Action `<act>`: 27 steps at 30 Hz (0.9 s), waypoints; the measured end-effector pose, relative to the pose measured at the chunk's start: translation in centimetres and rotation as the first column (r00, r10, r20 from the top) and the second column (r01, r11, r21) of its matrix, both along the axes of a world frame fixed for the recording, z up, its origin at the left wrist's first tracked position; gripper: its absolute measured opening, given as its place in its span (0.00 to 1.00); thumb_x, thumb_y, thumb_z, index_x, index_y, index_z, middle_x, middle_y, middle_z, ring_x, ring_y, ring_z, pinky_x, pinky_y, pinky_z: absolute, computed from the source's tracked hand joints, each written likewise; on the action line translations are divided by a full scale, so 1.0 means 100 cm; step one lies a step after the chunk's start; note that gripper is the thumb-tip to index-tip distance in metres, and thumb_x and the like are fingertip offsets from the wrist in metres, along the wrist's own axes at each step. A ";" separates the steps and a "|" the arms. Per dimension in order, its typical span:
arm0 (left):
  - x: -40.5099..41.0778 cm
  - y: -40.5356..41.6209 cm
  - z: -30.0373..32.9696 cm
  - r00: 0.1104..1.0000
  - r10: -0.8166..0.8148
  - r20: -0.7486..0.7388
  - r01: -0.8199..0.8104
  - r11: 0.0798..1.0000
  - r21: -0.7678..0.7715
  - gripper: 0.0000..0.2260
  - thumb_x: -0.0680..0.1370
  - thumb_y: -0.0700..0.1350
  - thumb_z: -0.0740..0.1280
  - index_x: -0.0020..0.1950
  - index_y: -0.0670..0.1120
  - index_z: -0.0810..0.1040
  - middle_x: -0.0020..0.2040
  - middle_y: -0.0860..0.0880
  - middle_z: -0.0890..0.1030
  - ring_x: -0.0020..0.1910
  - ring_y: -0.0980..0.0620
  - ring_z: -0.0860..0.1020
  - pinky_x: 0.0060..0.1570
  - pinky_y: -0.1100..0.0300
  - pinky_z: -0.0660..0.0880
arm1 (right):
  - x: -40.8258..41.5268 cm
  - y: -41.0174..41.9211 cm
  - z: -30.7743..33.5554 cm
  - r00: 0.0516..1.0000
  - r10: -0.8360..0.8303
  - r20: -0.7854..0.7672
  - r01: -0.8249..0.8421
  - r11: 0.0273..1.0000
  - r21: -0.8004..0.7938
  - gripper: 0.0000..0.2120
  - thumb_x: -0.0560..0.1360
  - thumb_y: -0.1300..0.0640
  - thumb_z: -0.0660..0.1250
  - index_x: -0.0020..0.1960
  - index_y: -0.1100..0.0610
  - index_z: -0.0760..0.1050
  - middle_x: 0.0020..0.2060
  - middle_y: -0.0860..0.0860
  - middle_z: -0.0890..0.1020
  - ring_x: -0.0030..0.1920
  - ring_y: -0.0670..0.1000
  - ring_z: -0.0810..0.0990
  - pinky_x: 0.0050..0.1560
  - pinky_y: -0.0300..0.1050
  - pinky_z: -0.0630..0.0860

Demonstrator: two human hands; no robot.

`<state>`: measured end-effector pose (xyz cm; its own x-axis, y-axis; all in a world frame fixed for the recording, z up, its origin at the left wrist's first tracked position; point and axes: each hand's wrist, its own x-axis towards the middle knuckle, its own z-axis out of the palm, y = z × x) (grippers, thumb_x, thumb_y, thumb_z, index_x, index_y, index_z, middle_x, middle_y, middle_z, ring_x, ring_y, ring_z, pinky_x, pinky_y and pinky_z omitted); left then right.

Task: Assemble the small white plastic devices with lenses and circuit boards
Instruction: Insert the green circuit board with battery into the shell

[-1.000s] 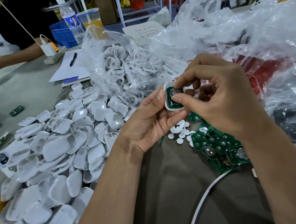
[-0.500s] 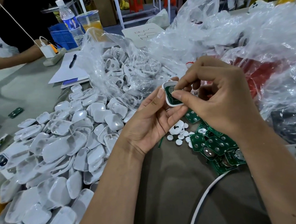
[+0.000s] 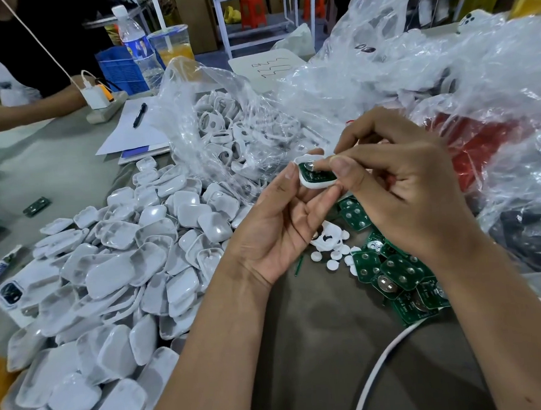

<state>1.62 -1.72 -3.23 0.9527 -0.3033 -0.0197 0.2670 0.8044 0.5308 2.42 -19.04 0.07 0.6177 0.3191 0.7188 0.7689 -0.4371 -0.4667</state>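
Note:
A small white device shell (image 3: 312, 181) with a green circuit board and a round silver cell inside sits between my two hands. My left hand (image 3: 283, 223) grips the shell from below and the left. My right hand (image 3: 400, 181) pinches down on the board, thumb and forefinger on its top face. Loose green circuit boards (image 3: 397, 273) lie under my right wrist, with small white round discs (image 3: 332, 258) beside them. A big heap of white shell halves (image 3: 114, 265) covers the table's left side.
A clear plastic bag of white frames (image 3: 233, 134) stands behind my hands, and more crumpled bags (image 3: 445, 77) fill the right. Another person's arm (image 3: 19, 109), a power strip, papers with a pen (image 3: 139, 115), a bottle and a drink cup stand at the far left. A white cable (image 3: 380, 366) curves at bottom right.
The device has tilted flatter, so the silver cell now shows. My right thumb and forefinger have shifted along the board's top. Both hands stay in the same place.

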 end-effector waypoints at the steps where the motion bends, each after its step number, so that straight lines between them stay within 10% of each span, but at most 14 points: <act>1: 0.000 0.000 -0.001 1.000 0.002 0.004 -0.002 1.000 -0.002 0.20 0.71 0.42 0.73 0.61 0.35 0.78 0.56 0.35 0.83 0.52 0.43 0.86 0.48 0.57 0.84 | -0.001 0.001 0.000 1.000 -0.004 0.006 0.004 1.000 -0.003 0.12 0.82 0.56 0.69 0.50 0.61 0.88 0.46 0.55 0.81 0.43 0.53 0.77 0.46 0.40 0.69; 13: -0.001 0.003 -0.007 0.988 -0.013 0.153 0.042 0.982 -0.183 0.15 0.78 0.30 0.67 0.64 0.36 0.80 0.64 0.33 0.80 0.62 0.33 0.81 0.62 0.42 0.79 | -0.004 0.005 0.000 0.998 0.062 -0.014 -0.059 0.982 0.180 0.09 0.84 0.60 0.67 0.54 0.60 0.86 0.50 0.54 0.82 0.51 0.52 0.82 0.50 0.48 0.79; 17: -0.004 0.003 -0.005 0.976 -0.047 0.214 0.092 0.974 -0.207 0.15 0.78 0.27 0.64 0.63 0.36 0.80 0.66 0.31 0.78 0.64 0.29 0.78 0.64 0.39 0.77 | -0.004 0.000 0.004 0.999 0.053 0.008 -0.053 0.954 0.294 0.04 0.82 0.61 0.69 0.52 0.59 0.82 0.47 0.51 0.81 0.46 0.53 0.81 0.33 0.57 0.78; 27: -0.001 0.003 -0.007 0.960 0.025 0.277 -0.008 0.998 -0.065 0.19 0.70 0.28 0.75 0.57 0.44 0.85 0.66 0.39 0.81 0.67 0.37 0.78 0.65 0.45 0.78 | -0.007 0.007 0.001 0.997 -0.025 0.067 0.015 0.990 0.143 0.06 0.73 0.61 0.80 0.46 0.61 0.85 0.44 0.52 0.79 0.49 0.32 0.79 0.45 0.25 0.70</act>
<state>1.53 -1.40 -3.95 0.9228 -0.2797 0.2650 0.1027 0.8415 0.5305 1.74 -18.39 0.13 0.5707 0.1985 0.7968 0.7929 -0.3856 -0.4718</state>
